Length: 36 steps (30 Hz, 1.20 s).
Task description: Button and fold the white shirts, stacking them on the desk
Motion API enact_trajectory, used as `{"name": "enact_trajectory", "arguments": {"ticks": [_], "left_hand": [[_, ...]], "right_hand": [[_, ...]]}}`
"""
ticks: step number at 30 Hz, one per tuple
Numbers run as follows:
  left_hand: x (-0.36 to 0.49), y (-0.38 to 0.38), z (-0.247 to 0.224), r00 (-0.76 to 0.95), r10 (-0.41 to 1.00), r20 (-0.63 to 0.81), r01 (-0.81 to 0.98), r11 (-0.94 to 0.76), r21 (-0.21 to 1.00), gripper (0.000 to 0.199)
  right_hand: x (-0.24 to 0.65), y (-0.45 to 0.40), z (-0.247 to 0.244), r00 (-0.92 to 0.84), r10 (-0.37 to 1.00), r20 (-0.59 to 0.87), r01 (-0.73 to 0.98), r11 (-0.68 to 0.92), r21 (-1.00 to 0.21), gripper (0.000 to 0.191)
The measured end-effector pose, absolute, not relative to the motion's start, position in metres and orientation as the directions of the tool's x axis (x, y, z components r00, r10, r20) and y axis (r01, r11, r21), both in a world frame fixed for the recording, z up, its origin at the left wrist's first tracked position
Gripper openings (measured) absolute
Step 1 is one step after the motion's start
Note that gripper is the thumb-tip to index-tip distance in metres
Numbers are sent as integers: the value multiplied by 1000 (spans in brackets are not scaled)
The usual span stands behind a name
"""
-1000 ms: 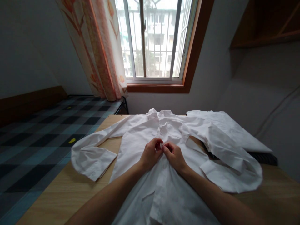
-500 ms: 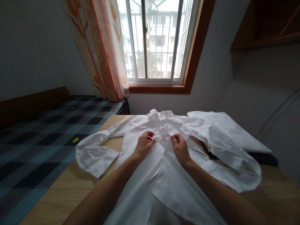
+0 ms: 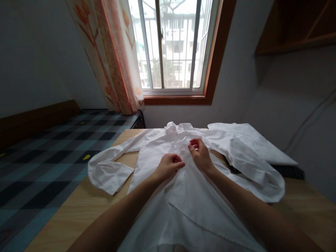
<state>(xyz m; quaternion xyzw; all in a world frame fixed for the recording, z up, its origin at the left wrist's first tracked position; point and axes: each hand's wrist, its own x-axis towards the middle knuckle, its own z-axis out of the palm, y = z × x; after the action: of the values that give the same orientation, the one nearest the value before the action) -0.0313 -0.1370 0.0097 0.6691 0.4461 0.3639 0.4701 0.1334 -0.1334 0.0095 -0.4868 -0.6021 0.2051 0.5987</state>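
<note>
A white long-sleeved shirt [image 3: 151,150] lies front up, its collar at the far side and its lower part reaching toward me. Over the front opening, my left hand [image 3: 170,165] has curled fingers, with thumb and forefinger closed on the placket edge. Slightly farther away and to the right, my right hand [image 3: 201,154] has bent fingers pinching the cloth of the other front edge. Any button between the fingers is too small to make out. The left sleeve in view is folded back with its cuff toward me; the right one bends around in a loop.
The shirt rests on a light wooden table [image 3: 76,206]. A white flat item [image 3: 262,143] sits at the back right above a dark ridged object [image 3: 291,172]. To the left stands a bed with a checked cover [image 3: 60,161]. Beyond are a curtain [image 3: 115,63] and a barred window [image 3: 175,52].
My left hand has moved right and a little nearer to me along the placket. The right hand has risen slightly and its fingers have loosened a little. The view has shifted slightly.
</note>
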Motion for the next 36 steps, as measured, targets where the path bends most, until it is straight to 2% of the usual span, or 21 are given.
{"name": "enact_trajectory", "arguments": {"ticks": [2,4,6,8,12,18,21,24,27,29,32,36], "left_hand": [[-31,-136,3,351,936,-13,97,-22,995,24],[-31,-136,-1,382,923,-37,-29,52,998,32],[-31,-137,-2,407,913,-22,-116,75,990,38],[-31,-138,-4,408,913,-6,-166,80,983,42],[-33,-138,-9,405,914,-19,-168,94,981,44],[-32,-141,-13,442,896,42,-166,36,986,38],[-32,-142,-10,433,899,60,-147,5,989,37],[-33,-142,-8,444,895,48,-139,16,990,38],[-35,-141,-8,477,879,30,-135,39,990,38],[-36,-141,-8,484,874,37,-120,24,992,36],[-36,-139,-11,471,878,80,-53,-62,997,31],[-35,-141,-12,425,888,177,93,-238,967,24]], "right_hand": [[132,-150,7,161,765,624,498,482,-720,14],[127,-170,1,50,702,711,625,533,-570,9],[121,-186,-8,-26,695,718,675,542,-501,13],[116,-195,-17,-7,726,687,679,508,-530,13],[113,-195,-24,117,783,611,604,432,-670,7],[115,-194,-23,153,856,494,442,388,-809,12],[116,-192,-25,165,914,369,281,315,-906,12],[118,-189,-29,128,971,203,70,196,-978,22],[119,-186,-30,11,994,110,-139,110,-984,28],[120,-185,-29,-32,995,91,-212,82,-974,27],[121,-184,-28,-24,996,92,-202,85,-976,26],[117,-184,-31,73,990,122,-98,129,-987,28]]}}
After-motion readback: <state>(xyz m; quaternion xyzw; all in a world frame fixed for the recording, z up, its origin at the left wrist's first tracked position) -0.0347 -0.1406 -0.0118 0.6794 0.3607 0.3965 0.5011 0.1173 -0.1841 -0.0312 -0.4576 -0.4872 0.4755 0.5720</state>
